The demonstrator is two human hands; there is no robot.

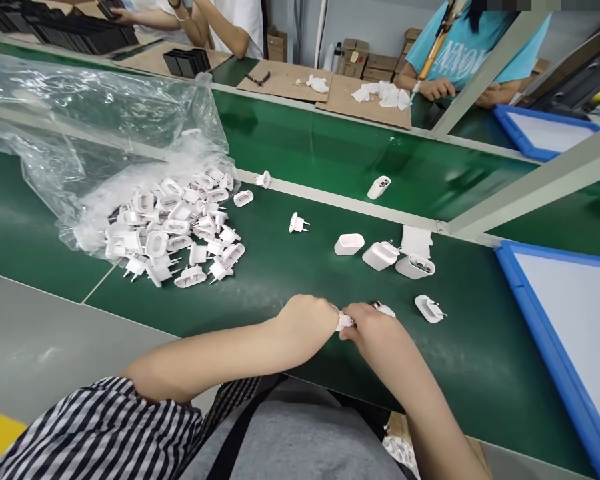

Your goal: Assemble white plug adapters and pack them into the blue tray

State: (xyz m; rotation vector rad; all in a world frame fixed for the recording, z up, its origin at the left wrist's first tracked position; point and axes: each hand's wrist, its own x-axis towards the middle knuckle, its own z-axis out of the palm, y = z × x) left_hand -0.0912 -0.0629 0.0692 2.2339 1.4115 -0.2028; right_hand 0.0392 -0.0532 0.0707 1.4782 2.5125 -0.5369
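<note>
My left hand [307,328] is closed around a white plastic charger part [345,321], most of it hidden by the fingers. Against its other end press the fingertips of my right hand [373,331]. Another white piece with a metallic end [384,309] shows just past my right knuckles; whether I hold it I cannot tell. Beyond my hands stand a white charger housing [349,245], one with a plug cap on it [380,255] and an open one with parts inside [416,267]. A loose plug cap [430,309] lies to the right.
A heap of white plug caps [180,227] spills from a clear plastic bag [120,113] at left. A single cap [298,223] lies mid-bench. At right are a blue-rimmed tray [540,333] and a slanted metal post [525,170]. Co-workers sit across the green bench.
</note>
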